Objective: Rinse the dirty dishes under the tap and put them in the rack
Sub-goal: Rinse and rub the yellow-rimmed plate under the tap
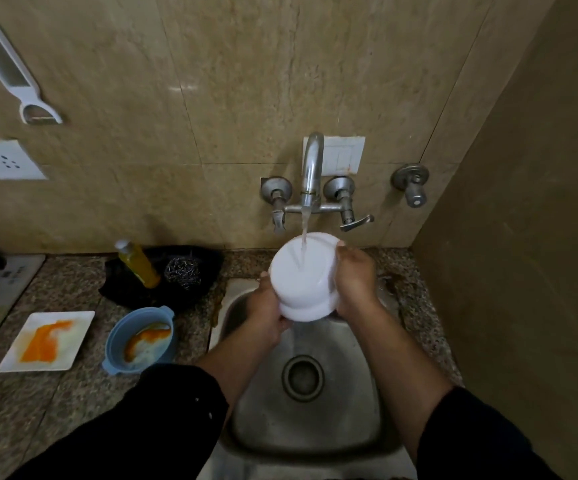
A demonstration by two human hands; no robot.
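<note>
Over the steel sink (350, 393), I hold a white bowl (298, 282) in both hands under the running tap (312, 171), and a stream of water (304, 233) falls from the spout into the bowl's tilted mouth. My left hand (267, 317) grips the bowl from the lower left, fingers curled round its side and base. My right hand (355, 278) clasps the right side, its fingers wrapped against the wall of the bowl and one fingertip showing at the upper rim. The bowl sits above the back half of the basin, just below the spout, with the drain (303, 377) beneath and nearer to me. Dark sleeves cover both forearms short of the wrists. To the left, on the speckled granite counter (55, 410), two dishes stand side by side: a blue bowl (114, 337) streaked with orange residue, just beside the sink's edge, and a white square plate (76, 332) smeared with orange, farther left. Behind them a yellow bottle (138, 263) leans on a black cloth (125, 292), with a steel scrubber (182, 271) resting just beside it. The tap is fixed to a beige tiled wall between two lever handles; a separate valve (412, 185) sits on the wall to its right. A white peeler (3, 64) hangs at upper left above a wall socket (3, 162).
</note>
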